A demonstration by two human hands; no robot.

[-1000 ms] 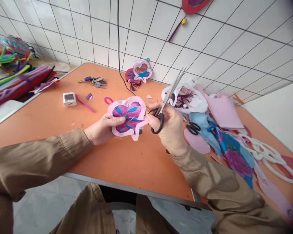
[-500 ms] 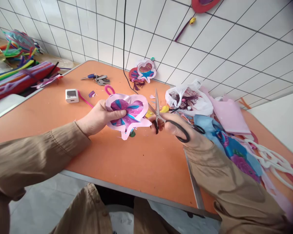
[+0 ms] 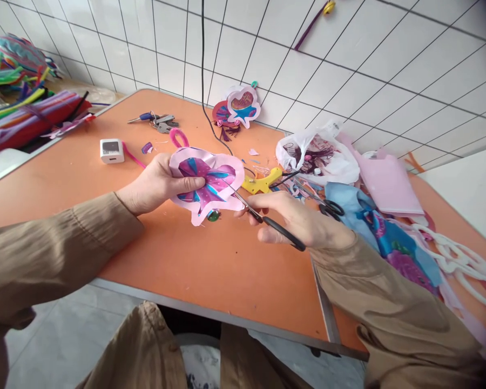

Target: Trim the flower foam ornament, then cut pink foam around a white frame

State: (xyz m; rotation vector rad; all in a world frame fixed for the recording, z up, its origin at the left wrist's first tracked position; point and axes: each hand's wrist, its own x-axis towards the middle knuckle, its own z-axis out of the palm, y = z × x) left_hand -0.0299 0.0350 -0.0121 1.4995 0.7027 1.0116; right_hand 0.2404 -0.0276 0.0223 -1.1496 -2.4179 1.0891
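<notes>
Head view: pink-bordered ornament (image 3: 216,175) is up in both hands, over the middle of the orange table (image 3: 227,270). Left hand (image 3: 149,181) pinches it, thumb flat on the patterned centre, fingers behind and mostly hidden. Right hand (image 3: 299,221) is closed around the scissors (image 3: 283,232), fingers at the dark handles; a blade lies over the ornament's right border, but how far the blades are apart I can't tell.

Progress: looks well along. Wavy pink border has its shape, patterned centre sits within it, a pink loop (image 3: 179,138) rises at the top and a round green piece (image 3: 213,216) shows below (how these two are fixed is hidden). Right border looks like the unfinished bit, since the scissors are on it; whether it's cut there is unclear.

Similar pink-bordered piece (image 3: 243,105) leans at the table's far edge, seemingly complete, loop on top. Paper scrap (image 3: 253,152) and yellow glue gun (image 3: 263,183) are on the table's middle, towards its far side. White plastic bag (image 3: 344,165) is at the table's far right; spare scissors (image 3: 332,209) and blue floral fabric (image 3: 395,237) are on its right side. White adapter (image 3: 112,151) is at the table's left.
</notes>
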